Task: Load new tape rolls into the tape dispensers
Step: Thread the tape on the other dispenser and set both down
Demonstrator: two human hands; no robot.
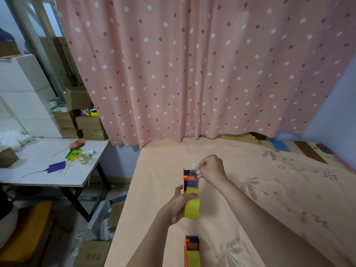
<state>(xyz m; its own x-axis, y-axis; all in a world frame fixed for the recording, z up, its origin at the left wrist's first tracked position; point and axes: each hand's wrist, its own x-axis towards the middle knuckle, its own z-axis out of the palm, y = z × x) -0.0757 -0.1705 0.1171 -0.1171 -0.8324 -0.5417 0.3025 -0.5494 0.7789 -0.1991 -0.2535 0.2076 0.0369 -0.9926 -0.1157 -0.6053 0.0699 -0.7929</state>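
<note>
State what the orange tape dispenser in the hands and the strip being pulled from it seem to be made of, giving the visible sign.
Orange tape dispenser: probably moulded plastic, matte, uniformly coloured. Clear strip of tape: thin glossy film; the dispenser shows through it.

Single head view; looks forward-down over bed (158, 170); hands near, centre-low.
</note>
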